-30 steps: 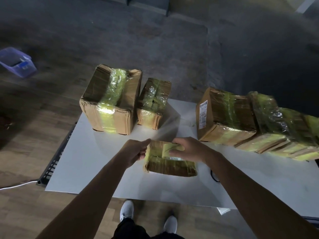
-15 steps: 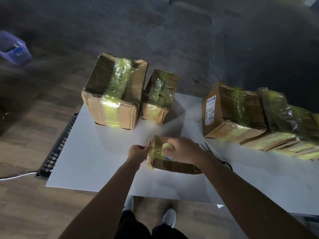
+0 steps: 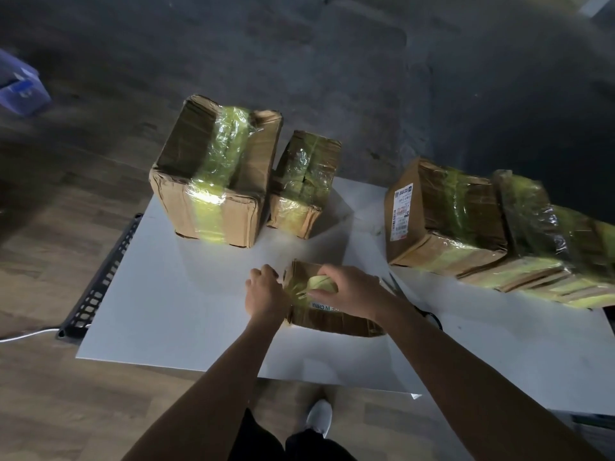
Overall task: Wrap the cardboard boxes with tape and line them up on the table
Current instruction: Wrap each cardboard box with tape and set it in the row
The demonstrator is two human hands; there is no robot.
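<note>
A small flat cardboard box lies on the white table in front of me. My right hand rests on top of it, fingers curled over a yellow-green tape roll. At the box's left edge, my left hand pinches the tape with curled fingers. Wrinkled tape spans the short gap between the two hands. Wrapped boxes stand further back: a large box, a smaller box beside it, and a labelled box at the right.
Several more wrapped boxes lean in a row at the far right. Scissors lie just right of my right wrist. A black perforated rail runs along the table's left edge. A blue bin sits on the floor, far left.
My left hand has moved right, up against the box's left edge, so the stretched tape has shortened. My right hand stays on top of the box with the roll.
</note>
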